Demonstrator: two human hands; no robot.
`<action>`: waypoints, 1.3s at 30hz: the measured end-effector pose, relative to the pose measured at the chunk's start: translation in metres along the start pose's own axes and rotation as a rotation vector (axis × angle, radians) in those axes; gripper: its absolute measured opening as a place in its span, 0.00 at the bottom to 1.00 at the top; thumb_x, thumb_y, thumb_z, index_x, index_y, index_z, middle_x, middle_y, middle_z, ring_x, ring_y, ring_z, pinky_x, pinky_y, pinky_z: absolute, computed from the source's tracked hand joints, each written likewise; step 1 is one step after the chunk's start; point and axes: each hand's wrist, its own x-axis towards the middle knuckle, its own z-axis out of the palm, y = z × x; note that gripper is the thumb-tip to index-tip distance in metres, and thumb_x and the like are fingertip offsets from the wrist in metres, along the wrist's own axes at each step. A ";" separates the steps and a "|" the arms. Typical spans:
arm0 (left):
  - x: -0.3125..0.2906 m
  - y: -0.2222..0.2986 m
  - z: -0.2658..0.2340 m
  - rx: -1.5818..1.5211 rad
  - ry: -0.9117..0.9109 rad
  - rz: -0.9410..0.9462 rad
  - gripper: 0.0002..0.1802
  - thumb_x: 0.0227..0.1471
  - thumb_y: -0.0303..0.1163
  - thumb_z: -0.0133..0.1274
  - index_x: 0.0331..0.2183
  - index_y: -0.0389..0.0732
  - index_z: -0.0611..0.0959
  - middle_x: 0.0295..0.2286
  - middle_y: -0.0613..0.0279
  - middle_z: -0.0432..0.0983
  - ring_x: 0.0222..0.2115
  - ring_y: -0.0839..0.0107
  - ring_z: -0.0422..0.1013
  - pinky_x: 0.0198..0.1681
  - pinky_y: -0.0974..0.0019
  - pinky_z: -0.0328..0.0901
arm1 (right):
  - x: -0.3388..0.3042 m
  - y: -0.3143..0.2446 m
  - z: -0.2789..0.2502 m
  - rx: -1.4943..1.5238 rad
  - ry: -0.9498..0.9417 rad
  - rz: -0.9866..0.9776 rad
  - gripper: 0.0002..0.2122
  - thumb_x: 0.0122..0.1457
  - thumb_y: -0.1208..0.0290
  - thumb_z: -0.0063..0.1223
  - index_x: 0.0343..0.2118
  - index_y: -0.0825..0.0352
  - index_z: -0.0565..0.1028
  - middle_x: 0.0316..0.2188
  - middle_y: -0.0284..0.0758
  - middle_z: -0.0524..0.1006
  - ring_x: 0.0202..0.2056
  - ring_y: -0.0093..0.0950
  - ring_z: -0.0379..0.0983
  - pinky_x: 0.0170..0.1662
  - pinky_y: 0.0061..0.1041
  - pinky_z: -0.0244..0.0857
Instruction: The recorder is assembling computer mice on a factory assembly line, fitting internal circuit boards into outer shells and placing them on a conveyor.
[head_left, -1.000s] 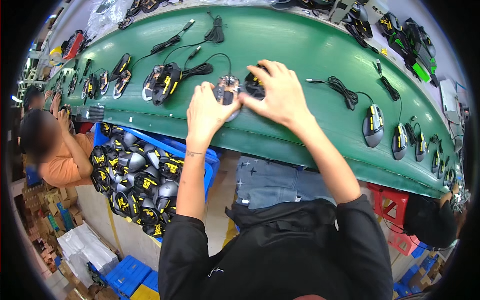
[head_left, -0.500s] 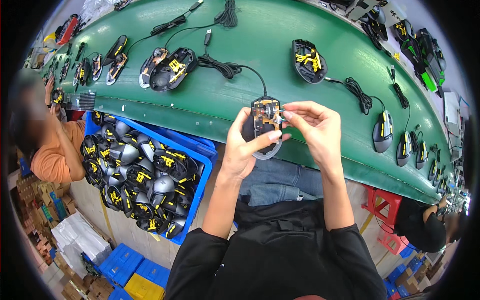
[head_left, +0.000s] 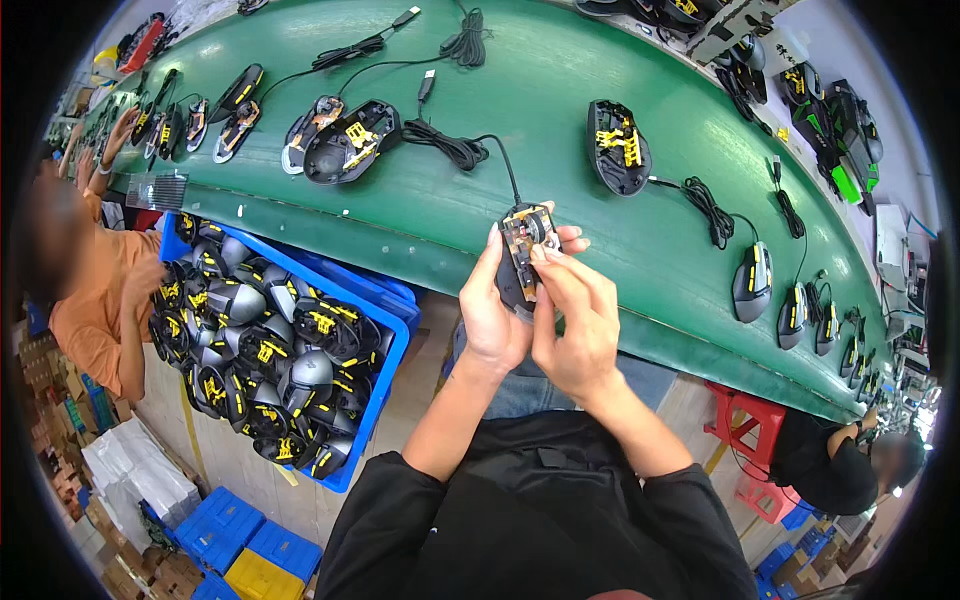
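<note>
An opened computer mouse (head_left: 515, 262), its circuit board and scroll wheel bare, is cradled in my left hand (head_left: 492, 318) at the belt's near edge. The fingers of that hand wrap round its left side and from beneath. My right hand (head_left: 583, 325) is closed at the mouse's right side, with thumb and fingertips pressed against the board and body. Whatever small part lies under those fingertips is hidden. From the mouse's front, a black cable (head_left: 462, 148) runs up onto the green belt. Beyond my hands, a loose upper mouse shell (head_left: 622, 172) with yellow parts lies inside up.
Along the green conveyor belt (head_left: 540, 60) lie more opened mice, another shell (head_left: 345, 150) and finished-looking mice (head_left: 752, 285). A blue crate (head_left: 375, 440) full of mouse shells stands at my left. Co-workers sit on both sides; a red stool (head_left: 735, 420) is at right.
My right hand has moved left and down, its fingers going from thin wires beside the board onto the mouse itself. The mouse has tilted. The left co-worker has shifted an arm.
</note>
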 end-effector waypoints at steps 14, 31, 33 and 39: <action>0.024 0.005 -0.016 -0.225 -0.149 -0.148 0.29 0.65 0.47 0.33 0.51 0.31 0.70 0.37 0.50 0.71 0.35 0.62 0.66 0.41 0.58 0.64 | 0.123 0.099 -0.012 -0.429 -0.184 0.008 0.34 0.48 0.56 0.66 0.56 0.66 0.67 0.46 0.45 0.76 0.45 0.43 0.75 0.51 0.37 0.67; 0.016 0.003 -0.012 0.111 0.075 0.039 0.25 0.68 0.44 0.30 0.53 0.38 0.72 0.41 0.58 0.76 0.42 0.66 0.73 0.46 0.62 0.69 | 0.047 0.027 -0.015 0.079 -0.074 0.192 0.24 0.56 0.65 0.57 0.56 0.62 0.71 0.41 0.43 0.75 0.45 0.40 0.70 0.49 0.34 0.65; 0.020 -0.007 -0.006 0.218 0.038 0.089 0.27 0.68 0.45 0.29 0.58 0.40 0.68 0.52 0.59 0.70 0.51 0.66 0.68 0.55 0.61 0.64 | 0.027 0.015 -0.004 0.072 -0.123 0.192 0.25 0.55 0.66 0.58 0.57 0.61 0.71 0.44 0.48 0.72 0.44 0.42 0.69 0.48 0.37 0.64; 0.004 -0.006 0.008 0.193 -0.072 0.093 0.42 0.64 0.61 0.21 0.65 0.40 0.53 0.62 0.59 0.55 0.62 0.63 0.54 0.65 0.58 0.50 | 0.016 0.020 0.001 0.056 -0.147 0.123 0.26 0.53 0.66 0.59 0.58 0.61 0.71 0.45 0.52 0.69 0.43 0.44 0.67 0.49 0.38 0.63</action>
